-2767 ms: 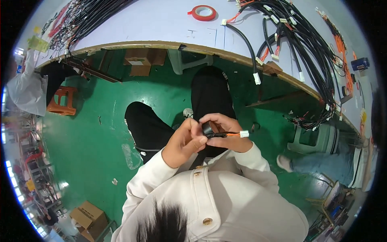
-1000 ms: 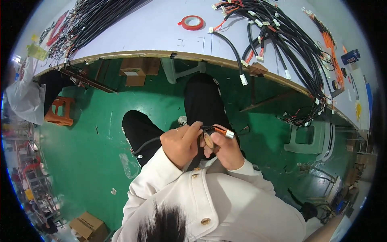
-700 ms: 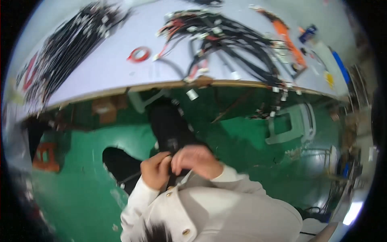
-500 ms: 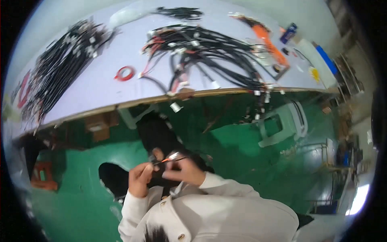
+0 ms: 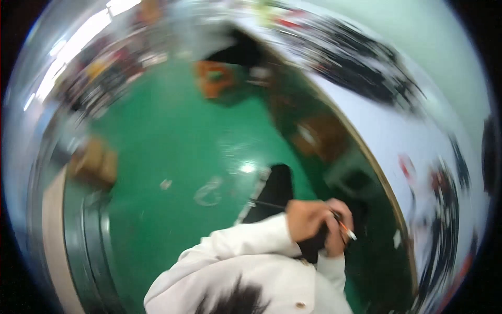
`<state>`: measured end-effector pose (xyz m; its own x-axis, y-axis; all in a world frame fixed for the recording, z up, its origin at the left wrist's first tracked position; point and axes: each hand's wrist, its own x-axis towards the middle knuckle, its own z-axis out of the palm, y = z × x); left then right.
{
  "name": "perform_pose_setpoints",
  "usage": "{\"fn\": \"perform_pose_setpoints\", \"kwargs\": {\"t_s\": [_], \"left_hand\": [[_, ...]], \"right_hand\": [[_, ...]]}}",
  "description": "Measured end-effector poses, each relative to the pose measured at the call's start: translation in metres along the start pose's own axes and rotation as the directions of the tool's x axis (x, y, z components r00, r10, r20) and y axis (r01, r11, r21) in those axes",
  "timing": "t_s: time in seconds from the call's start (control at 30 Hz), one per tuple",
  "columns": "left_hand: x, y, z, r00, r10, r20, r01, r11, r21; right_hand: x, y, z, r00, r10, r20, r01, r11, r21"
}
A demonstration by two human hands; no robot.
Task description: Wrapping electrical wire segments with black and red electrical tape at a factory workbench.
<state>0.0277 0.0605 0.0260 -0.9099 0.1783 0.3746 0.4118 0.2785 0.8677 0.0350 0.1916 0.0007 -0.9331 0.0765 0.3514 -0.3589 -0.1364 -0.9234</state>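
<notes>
In front of my body my two hands are close together over my lap. My left hand (image 5: 305,221) is closed around a thin dark cable (image 5: 267,203), whose one end sticks out to the left. My right hand (image 5: 337,230), touching the left one, has its fingers bent about the cable's other end. There orange wires (image 5: 344,228) and a small white connector (image 5: 352,236) show past the fingers. Motion blur hides the exact grip of the fingertips.
The white table (image 5: 361,97) runs along the right, with bundles of black cables (image 5: 361,68) and a red tape roll (image 5: 406,166) on it. An orange stool (image 5: 213,79) stands on the green floor (image 5: 157,131). Cardboard boxes (image 5: 95,161) are at the left.
The view has swung left, so the table now lies on the right. My hands have drawn closer together, still holding the cable with the orange wires.
</notes>
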Motion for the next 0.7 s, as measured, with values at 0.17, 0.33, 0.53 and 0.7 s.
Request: {"fn": "perform_pose_setpoints", "kwargs": {"t_s": [0.17, 0.33, 0.53, 0.7], "left_hand": [[-0.009, -0.008, -0.032, 0.934, 0.062, -0.351, -0.012, 0.99, 0.142], [-0.025, -0.006, -0.053, 0.831, 0.074, -0.551, 0.111, 0.949, 0.295], [-0.055, -0.018, -0.057, 0.724, 0.04, -0.689, 0.319, 0.866, 0.386], [-0.067, -0.021, -0.047, 0.692, -0.062, -0.719, 0.373, 0.884, 0.283]], "right_hand": [[0.031, 0.014, 0.042, 0.946, -0.082, 0.315, 0.102, 0.994, -0.047], [0.037, 0.02, 0.073, 0.869, -0.161, 0.467, 0.2, 0.979, -0.035], [0.024, 0.035, 0.091, 0.75, 0.144, 0.646, -0.195, 0.981, 0.008], [0.013, 0.021, 0.085, 0.465, 0.57, 0.678, -0.848, 0.507, 0.156]]}}
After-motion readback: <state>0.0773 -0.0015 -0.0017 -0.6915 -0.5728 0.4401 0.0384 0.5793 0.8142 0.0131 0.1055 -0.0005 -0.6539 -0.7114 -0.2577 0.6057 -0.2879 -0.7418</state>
